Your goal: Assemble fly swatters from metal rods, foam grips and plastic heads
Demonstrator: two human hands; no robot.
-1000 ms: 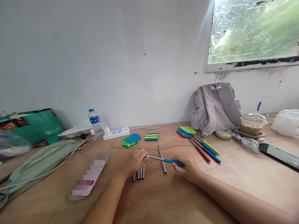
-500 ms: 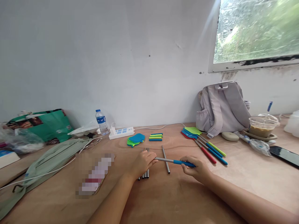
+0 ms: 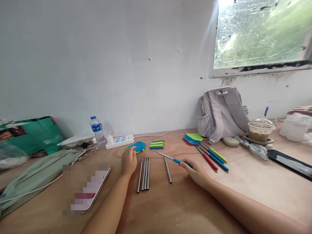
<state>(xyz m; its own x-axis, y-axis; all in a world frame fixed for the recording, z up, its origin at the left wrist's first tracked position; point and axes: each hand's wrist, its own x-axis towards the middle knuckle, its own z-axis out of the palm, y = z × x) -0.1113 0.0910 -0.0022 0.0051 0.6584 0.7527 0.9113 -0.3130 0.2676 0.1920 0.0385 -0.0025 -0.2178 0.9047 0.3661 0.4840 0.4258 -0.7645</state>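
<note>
My right hand point(image 3: 195, 170) is closed round the blue grip of a thin metal rod point(image 3: 167, 156), whose bare tip points up and left over the table. With fingers apart, my left hand point(image 3: 129, 162) is at the near edge of a small pile of flat blue and green fly swatter heads point(image 3: 139, 145); whether it touches them I cannot tell. Several metal tubes point(image 3: 145, 175) lie side by side just right of that hand. A single metal tube point(image 3: 168, 170) lies below the held rod. Several blue and green grip sleeves point(image 3: 156, 145) are lined up beyond the rod's tip.
Fly swatters point(image 3: 207, 152) with red, blue and green grips lie at right before a grey backpack point(image 3: 219, 113). A power strip point(image 3: 120, 141) and water bottle point(image 3: 97, 130) stand at back left. A phone point(image 3: 95, 195) lies left; a cup point(image 3: 260, 130) and black phone point(image 3: 290, 162) are far right.
My left hand has let go of the rod's metal end and moved left and away from me to the swatter heads. My right hand still holds the blue grip, with the rod now tilted.
</note>
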